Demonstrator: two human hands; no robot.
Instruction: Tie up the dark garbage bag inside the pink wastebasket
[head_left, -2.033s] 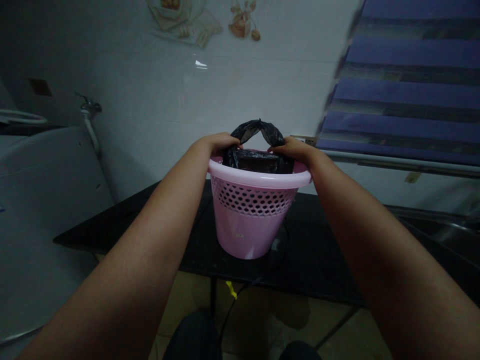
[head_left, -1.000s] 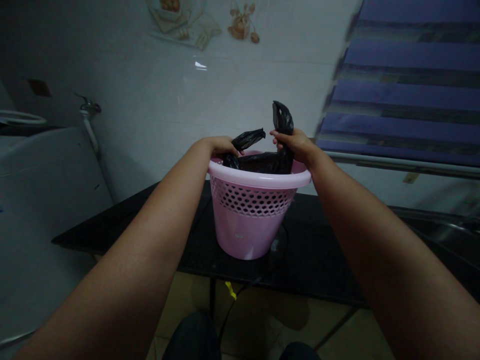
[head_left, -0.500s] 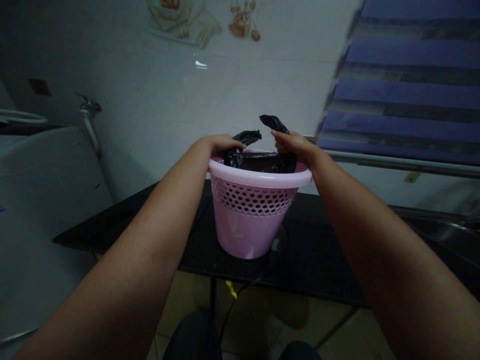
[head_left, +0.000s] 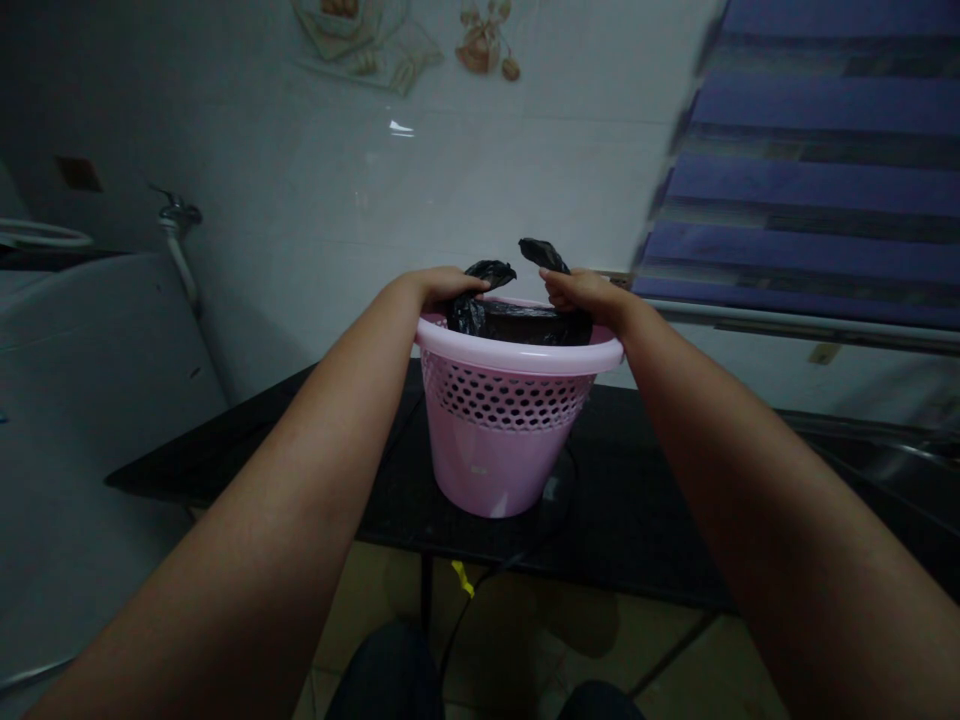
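Note:
A pink plastic bin (head_left: 510,420) with a perforated band stands on a dark table (head_left: 645,520). A black plastic bag (head_left: 517,322) lines its inside. My left hand (head_left: 444,284) is closed on the bag's left handle at the rim. My right hand (head_left: 586,292) is closed on the right handle, whose tip sticks up above the fingers. Both hands rest over the far part of the rim, a small gap between the two handle ends.
A white tiled wall (head_left: 360,190) stands behind, with a tap and pipe (head_left: 178,230) at the left. A white appliance (head_left: 82,400) sits at the left, a purple striped blind (head_left: 810,160) at the right, a metal sink (head_left: 892,460) beyond the table.
The two bag handles, joined two seconds ago, came apart. My right hand lifted its handle upright, then lowered it toward the left handle.

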